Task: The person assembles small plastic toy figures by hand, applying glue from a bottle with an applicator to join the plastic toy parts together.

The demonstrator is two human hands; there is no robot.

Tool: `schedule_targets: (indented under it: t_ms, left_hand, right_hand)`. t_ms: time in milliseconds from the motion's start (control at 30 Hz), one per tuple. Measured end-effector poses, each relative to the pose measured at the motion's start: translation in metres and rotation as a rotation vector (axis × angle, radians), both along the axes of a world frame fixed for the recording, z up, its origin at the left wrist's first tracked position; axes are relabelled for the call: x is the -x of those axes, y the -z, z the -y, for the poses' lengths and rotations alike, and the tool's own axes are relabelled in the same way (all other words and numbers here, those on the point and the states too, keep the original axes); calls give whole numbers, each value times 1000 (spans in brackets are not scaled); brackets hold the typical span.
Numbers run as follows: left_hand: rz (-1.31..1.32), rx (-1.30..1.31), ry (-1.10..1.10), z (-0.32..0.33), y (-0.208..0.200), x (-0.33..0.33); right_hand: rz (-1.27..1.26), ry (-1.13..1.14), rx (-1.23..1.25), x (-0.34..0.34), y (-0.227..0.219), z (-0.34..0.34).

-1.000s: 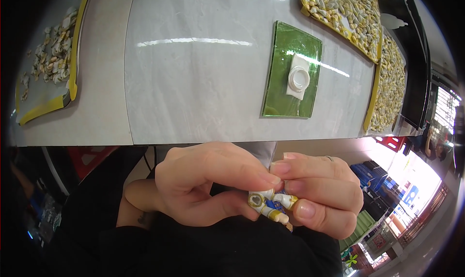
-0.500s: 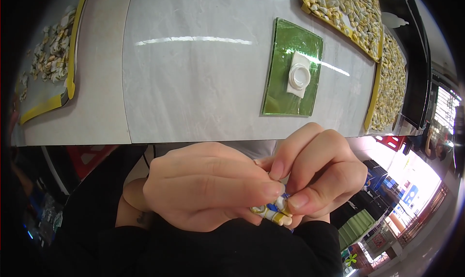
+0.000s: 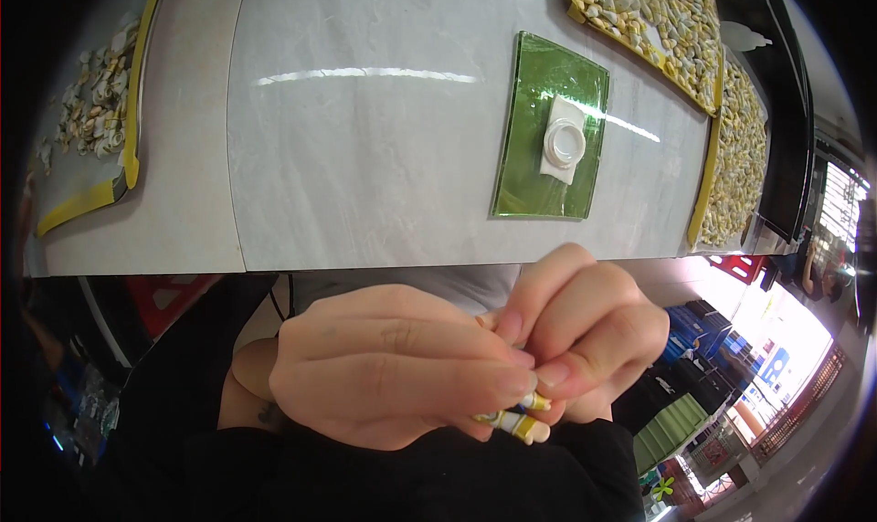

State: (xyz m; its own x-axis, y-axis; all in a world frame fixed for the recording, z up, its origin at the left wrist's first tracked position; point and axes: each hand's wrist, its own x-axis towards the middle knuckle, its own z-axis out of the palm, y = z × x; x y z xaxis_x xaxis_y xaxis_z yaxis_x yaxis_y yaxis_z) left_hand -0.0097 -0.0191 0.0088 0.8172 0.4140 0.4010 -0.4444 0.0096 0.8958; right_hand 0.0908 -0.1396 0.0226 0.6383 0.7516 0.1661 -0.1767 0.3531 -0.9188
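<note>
Both hands are together in front of my body, just off the near edge of the table. My left hand [image 3: 388,367] has its fingers pressed around a small painted piece [image 3: 523,426], white with yellow bands and a rounded pale end. A trace of blue shows on it; most of it is hidden behind my fingers. My right hand [image 3: 589,330] is closed in a pinch at the piece's upper side, fingertips touching those of the left. On the table beyond lies a green glass plate [image 3: 530,170], with a small round white pot [image 3: 566,142] on a white pad.
Yellow-edged trays [image 3: 702,198] at the right hold a great many small white-and-yellow pieces. Another yellow-edged tray [image 3: 87,204] at the far left has a looser heap. The grey table [image 3: 365,175] ends just ahead of my hands. A green crate [image 3: 671,431] stands lower right.
My right hand has shifted slightly left and closed in on the left hand. The piece has turned, and less of its blue part shows between my fingers.
</note>
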Motion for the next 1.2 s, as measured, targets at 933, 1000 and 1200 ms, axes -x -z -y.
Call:
schedule_targets:
  t_ms: [933,1000,1200]
  left_hand:
    - [10,-163,27,-14,0,-1]
    - [-130,263,289,-16,-3,-5]
    - [-199,329,184,-11,7,4]
  right_hand:
    - [-92,6,-4,0,3,-3]
    - [-8,-3,-48,-2,6,-1]
    - [221,155,123,0,1,-1]
